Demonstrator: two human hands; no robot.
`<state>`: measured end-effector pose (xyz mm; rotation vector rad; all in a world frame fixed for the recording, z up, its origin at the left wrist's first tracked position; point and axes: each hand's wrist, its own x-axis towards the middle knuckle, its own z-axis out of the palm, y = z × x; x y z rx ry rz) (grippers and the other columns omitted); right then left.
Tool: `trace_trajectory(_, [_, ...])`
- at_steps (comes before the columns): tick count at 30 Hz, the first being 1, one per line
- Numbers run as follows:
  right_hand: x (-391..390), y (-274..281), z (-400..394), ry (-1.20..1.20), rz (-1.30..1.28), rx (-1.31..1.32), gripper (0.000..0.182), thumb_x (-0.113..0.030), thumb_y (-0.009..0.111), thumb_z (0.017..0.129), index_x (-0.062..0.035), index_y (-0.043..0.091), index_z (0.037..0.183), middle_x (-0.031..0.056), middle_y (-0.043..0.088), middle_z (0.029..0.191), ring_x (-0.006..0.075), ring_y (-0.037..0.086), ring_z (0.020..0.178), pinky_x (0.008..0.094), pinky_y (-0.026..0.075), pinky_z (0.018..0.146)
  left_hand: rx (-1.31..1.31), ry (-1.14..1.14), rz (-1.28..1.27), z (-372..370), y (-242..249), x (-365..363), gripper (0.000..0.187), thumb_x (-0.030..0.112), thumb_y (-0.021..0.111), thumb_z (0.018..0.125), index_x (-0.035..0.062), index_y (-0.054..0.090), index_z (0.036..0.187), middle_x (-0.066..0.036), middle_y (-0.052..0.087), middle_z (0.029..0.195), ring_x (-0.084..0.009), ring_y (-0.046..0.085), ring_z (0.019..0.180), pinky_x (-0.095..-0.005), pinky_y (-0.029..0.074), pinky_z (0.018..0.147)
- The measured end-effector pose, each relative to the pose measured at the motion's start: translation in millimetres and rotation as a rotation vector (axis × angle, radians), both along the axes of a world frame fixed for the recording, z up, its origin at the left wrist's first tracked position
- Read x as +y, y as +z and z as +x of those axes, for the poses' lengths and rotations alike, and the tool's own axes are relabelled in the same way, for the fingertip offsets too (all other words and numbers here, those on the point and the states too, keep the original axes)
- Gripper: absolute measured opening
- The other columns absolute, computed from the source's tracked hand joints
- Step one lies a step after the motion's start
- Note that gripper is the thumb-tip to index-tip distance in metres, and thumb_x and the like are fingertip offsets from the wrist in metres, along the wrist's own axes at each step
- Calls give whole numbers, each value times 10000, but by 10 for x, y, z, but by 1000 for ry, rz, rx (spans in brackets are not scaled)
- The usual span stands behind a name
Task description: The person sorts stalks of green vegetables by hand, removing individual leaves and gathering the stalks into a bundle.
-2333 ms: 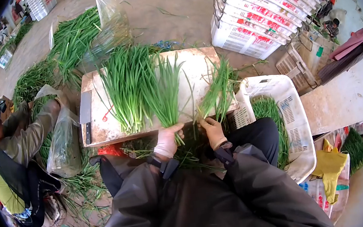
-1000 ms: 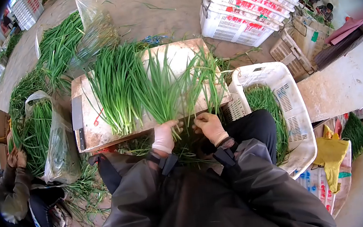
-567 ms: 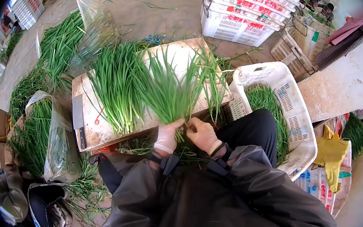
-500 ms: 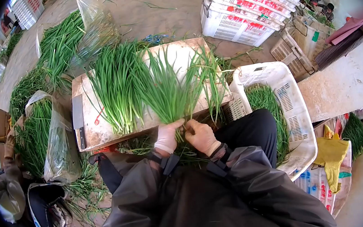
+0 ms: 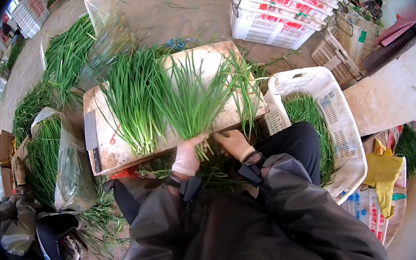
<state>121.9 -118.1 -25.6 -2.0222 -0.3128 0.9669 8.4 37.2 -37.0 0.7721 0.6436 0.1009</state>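
My left hand [image 5: 186, 156], gloved in white, is closed round the stem ends of a bunch of green chives [image 5: 197, 105]. Its leaves fan out over the white board [image 5: 163, 143], and the cut ends stick out below my fist. Just right of these stems, a little apart, my right hand [image 5: 234, 144] has its gloved fingers curled in; what they pinch, if anything, is hidden. To the left a larger pile of chives [image 5: 134, 102] lies on the board. Some loose chives [image 5: 246, 94] hang over its right end. A cleaver [image 5: 92, 139] rests along the left edge, near a red tie [image 5: 112, 140].
A white plastic crate [image 5: 346, 134] holding chives stands by my right knee. Stacked white crates [image 5: 278, 22] rise behind it. Plastic bags of chives [image 5: 70, 167] stand at the left, where another person's sleeve [image 5: 23, 210] shows. A yellow glove [image 5: 381, 176] lies at the right.
My right hand has drawn slightly right, away from the stems it was touching. My left hand still holds the bunch, with its cut ends now more visible. The view has shifted slightly.
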Motion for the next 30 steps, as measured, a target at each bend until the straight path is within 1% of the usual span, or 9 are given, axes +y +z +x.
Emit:
trace_trajectory(3, [153, -27, -46, 60, -86, -64, 615, -586, 603, 942, 13, 738, 936, 195, 696, 684, 304, 715, 655, 408, 552, 641, -18, -11, -45, -14, 20, 23, 181, 104, 675, 928, -15, 727, 1054, -49, 711, 895, -147, 613, 717, -276, 507, 651])
trace_trajectory(4, [198, -154, -36, 107, -157, -209, 592, -600, 598, 922, -32, 755, 983, 208, 731, 813, 370, 725, 817, 460, 561, 747, -15, -10, -71, -26, 49, 17, 183, 106, 679, 927, -16, 726, 1054, -50, 708, 886, -150, 614, 710, -280, 507, 643])
trace_trajectory(7, [301, -308, 5, 118, -259, -446, 549, -584, 606, 901, -80, 756, 1057, 207, 738, 953, 410, 695, 956, 497, 549, 835, -24, -14, -107, -39, 151, 15, 190, 112, 692, 920, -18, 725, 1055, -51, 700, 858, -160, 616, 685, -293, 506, 618])
trace_trajectory(15, [138, -208, 23, 0, -265, -540, 413, -452, 621, 877, -70, 748, 971, 206, 729, 974, 410, 688, 971, 505, 555, 846, -23, -6, -143, -76, 271, 26, 172, 105, 725, 897, 5, 707, 1036, -63, 693, 855, -178, 628, 664, -308, 511, 580])
trace_trajectory(16, [94, -230, 30, -23, -248, -583, 384, -392, 651, 873, -36, 746, 981, 216, 727, 904, 386, 710, 871, 464, 567, 787, -28, -9, -146, -93, 264, 26, 177, 128, 724, 899, 13, 701, 1031, -72, 691, 849, -187, 636, 678, -311, 512, 586])
trace_trajectory(19, [-53, -154, 48, -207, 168, -146, 321, -306, 683, 863, -12, 748, 975, 189, 723, 804, 311, 714, 725, 407, 559, 700, 15, 58, -138, -69, 298, -5, 173, 121, 696, 914, 10, 687, 1047, -77, 697, 902, -198, 667, 776, -316, 538, 628])
trace_trajectory(20, [-82, -126, 11, -293, 245, -72, 268, -234, 694, 859, 5, 745, 968, 141, 706, 732, 225, 671, 621, 356, 531, 627, 36, 83, -160, -63, 314, -22, 177, 114, 690, 917, 5, 684, 1056, -75, 698, 913, -198, 672, 798, -316, 542, 635])
trace_trajectory(24, [-212, -293, 66, -391, 279, 123, 273, -198, 731, 841, 47, 739, 962, 88, 714, 751, 194, 636, 593, 328, 504, 584, 5, 91, -230, -105, 218, 2, 159, 66, 657, 916, -3, 648, 1059, -68, 682, 947, -180, 613, 767, -322, 520, 664])
trace_trajectory(30, [-294, -255, 46, -428, 381, 130, 288, -216, 805, 816, 31, 741, 950, 46, 678, 728, 125, 592, 623, 287, 455, 575, -64, 111, -219, -155, 164, 28, 105, 45, 659, 909, 10, 628, 1003, -57, 640, 911, -164, 536, 704, -312, 479, 662])
